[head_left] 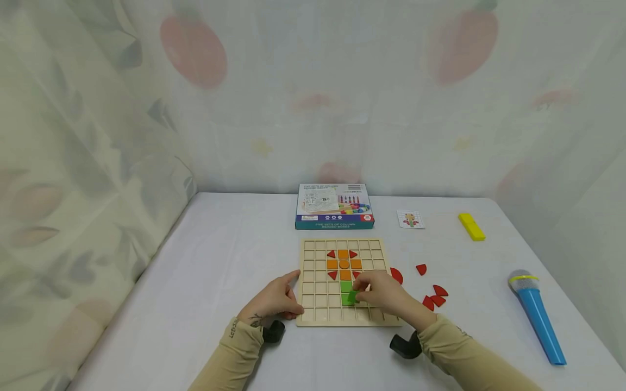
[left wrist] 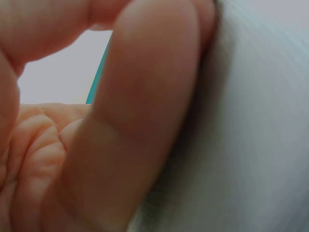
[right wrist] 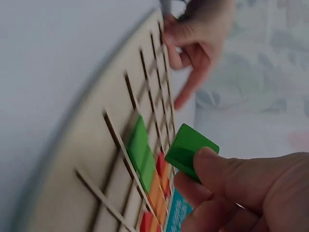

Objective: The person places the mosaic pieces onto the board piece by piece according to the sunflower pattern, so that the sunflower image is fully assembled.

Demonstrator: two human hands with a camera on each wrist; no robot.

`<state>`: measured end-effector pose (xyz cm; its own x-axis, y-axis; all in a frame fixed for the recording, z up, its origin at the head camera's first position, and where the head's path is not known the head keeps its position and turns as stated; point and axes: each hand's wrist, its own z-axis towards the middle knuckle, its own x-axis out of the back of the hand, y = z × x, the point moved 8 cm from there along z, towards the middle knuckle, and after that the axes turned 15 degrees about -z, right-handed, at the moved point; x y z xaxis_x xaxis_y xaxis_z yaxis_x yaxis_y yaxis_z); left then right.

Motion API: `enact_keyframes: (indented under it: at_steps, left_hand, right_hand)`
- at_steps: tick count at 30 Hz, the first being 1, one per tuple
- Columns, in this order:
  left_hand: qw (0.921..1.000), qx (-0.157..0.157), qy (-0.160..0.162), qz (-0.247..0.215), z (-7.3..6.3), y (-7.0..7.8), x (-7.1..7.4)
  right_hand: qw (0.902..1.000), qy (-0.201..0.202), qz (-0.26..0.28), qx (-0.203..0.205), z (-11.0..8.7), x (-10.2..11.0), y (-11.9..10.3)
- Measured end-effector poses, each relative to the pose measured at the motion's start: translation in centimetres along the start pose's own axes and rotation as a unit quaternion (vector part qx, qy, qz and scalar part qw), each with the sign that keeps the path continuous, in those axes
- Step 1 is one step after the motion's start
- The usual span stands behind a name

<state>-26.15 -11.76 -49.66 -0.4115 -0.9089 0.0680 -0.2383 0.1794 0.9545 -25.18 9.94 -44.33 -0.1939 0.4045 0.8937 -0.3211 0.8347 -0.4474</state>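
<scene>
A wooden grid board (head_left: 320, 320) lies on the white table. On it are orange squares (head_left: 332, 264) in a cross around an orange disc (head_left: 344, 264), with red corner pieces (head_left: 332, 275) between the arms. Below the cross are green squares (head_left: 345, 287) in one column. My right hand (head_left: 386, 293) pinches a green square tile (right wrist: 188, 150) between thumb and fingertips, tilted and held above the board. At the board's left edge, my left hand (head_left: 274, 298) rests with index finger and thumb spread along the side. Close up, its fingers (left wrist: 140, 106) fill the left wrist view.
Loose red wedges (head_left: 438, 290) lie right of the board. Behind it stand a flat game box (head_left: 335, 209) and a small pattern card (head_left: 411, 219). Farther right are a yellow block (head_left: 471, 226) and a blue toy microphone (head_left: 540, 323).
</scene>
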Motion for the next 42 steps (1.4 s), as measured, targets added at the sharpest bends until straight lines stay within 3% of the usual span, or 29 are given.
enact_keyframes:
  at_steps: [5, 19, 28, 36, 42]
  left_hand:
    - [1.0000, -0.003, -0.001, 0.005, -0.1, 0.1, -0.1]
    - [0.9998, -0.001, 0.000, 0.019, 0.0, -0.1, 0.1]
    - [0.9997, -0.001, 0.000, 0.025, 0.1, 0.0, 0.1]
    - [0.9997, -0.005, -0.001, 0.026, 0.1, 0.2, -0.1]
    - [0.9996, -0.002, 0.001, 0.027, 0.1, 0.1, 0.1]
  right_hand:
    - [0.9977, 0.004, -0.048, 0.047, -0.6, -1.6, -1.8]
    - [0.9964, -0.017, -0.067, 0.049, -0.9, -2.7, -2.3]
    - [0.9917, 0.004, -0.120, 0.046, -0.8, -2.7, -2.3]
    - [0.9780, 0.042, -0.192, 0.069, -1.0, -2.8, -2.6]
    - [0.9834, 0.051, -0.174, -0.005, -0.9, 0.3, -0.7]
